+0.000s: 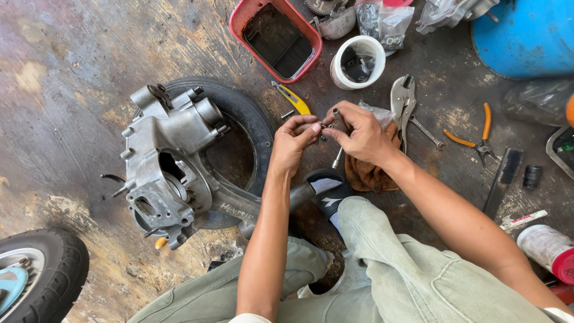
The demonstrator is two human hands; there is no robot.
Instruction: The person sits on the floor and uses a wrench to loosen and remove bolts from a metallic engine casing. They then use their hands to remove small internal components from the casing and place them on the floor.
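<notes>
Bare stained floor point(72, 72) open to the left; right side crowded with pliers point(405, 104), cutters point(478, 134), brush point(505, 176), cup point(357, 61) and red tray point(275, 37). Engine case point(170, 164) on a tyre point(242, 128), just left of the hands. Left hand point(293, 143) pinching a small metal part point(324, 125) at the fingertips; right hand point(359, 131) closed on a short rod point(339, 119), touching the same part, above a brown rag point(368, 173)

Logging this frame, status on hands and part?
Left hand and right hand pinch a small metal part together. Engine casing lies on tyre, untouched. Nothing between hands.
</notes>
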